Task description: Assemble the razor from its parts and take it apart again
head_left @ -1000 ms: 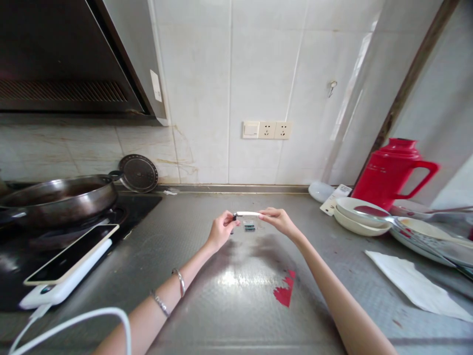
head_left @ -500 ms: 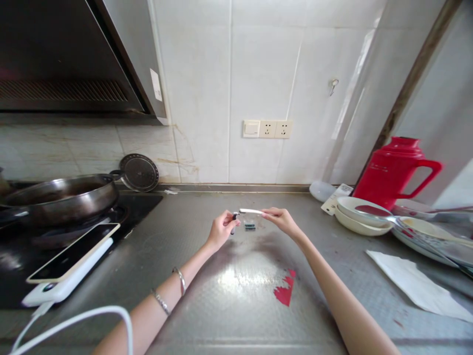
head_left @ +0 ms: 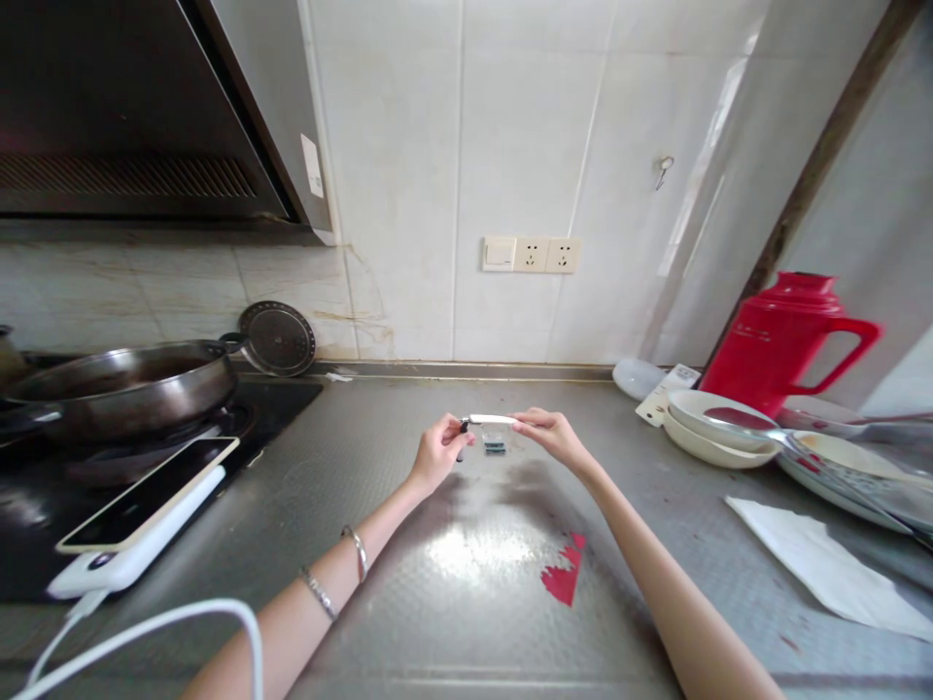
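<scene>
Over the middle of the metal counter, my left hand (head_left: 435, 453) is closed, thumb and fingers pinching a small dark, narrow piece (head_left: 465, 426) with a shiny top, held roughly upright. My right hand (head_left: 552, 434) is closed on one end of a slim white stick (head_left: 492, 419), which lies nearly level between the two hands. The stick's left end meets the top of the dark piece; whether they are joined I cannot tell. Just below the stick, a small clear packet with dark strips (head_left: 494, 444) lies on the counter.
At left, a pan (head_left: 123, 379) sits on the stove, near a phone on a white power bank (head_left: 138, 535) with a cable. A torn red scrap (head_left: 563, 572) lies in front. At right are a red thermos (head_left: 777, 340), stacked bowls (head_left: 718, 447) and a white paper sheet (head_left: 823, 569).
The right hand has shifted slightly left with the white stick, and the small gap between the stick's end and the dark piece has closed. My left hand has barely moved.
</scene>
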Action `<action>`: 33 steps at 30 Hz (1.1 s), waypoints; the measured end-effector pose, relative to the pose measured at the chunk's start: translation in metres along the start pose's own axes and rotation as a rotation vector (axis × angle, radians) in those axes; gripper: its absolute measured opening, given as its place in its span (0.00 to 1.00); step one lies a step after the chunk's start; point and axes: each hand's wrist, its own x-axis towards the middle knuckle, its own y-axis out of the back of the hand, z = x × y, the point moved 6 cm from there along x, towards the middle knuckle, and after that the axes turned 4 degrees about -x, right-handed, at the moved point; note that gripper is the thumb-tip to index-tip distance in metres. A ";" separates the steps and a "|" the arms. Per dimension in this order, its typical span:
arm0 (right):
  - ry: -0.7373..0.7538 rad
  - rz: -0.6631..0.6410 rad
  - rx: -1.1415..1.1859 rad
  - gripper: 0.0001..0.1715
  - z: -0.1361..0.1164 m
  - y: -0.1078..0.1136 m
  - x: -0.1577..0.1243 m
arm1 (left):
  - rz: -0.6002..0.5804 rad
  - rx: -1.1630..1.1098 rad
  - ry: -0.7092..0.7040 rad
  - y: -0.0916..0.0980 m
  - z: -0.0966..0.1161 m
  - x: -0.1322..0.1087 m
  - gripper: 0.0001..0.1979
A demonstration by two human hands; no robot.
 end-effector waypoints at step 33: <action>-0.029 -0.022 -0.025 0.22 -0.003 0.001 0.000 | -0.015 0.066 -0.028 0.001 -0.001 -0.001 0.08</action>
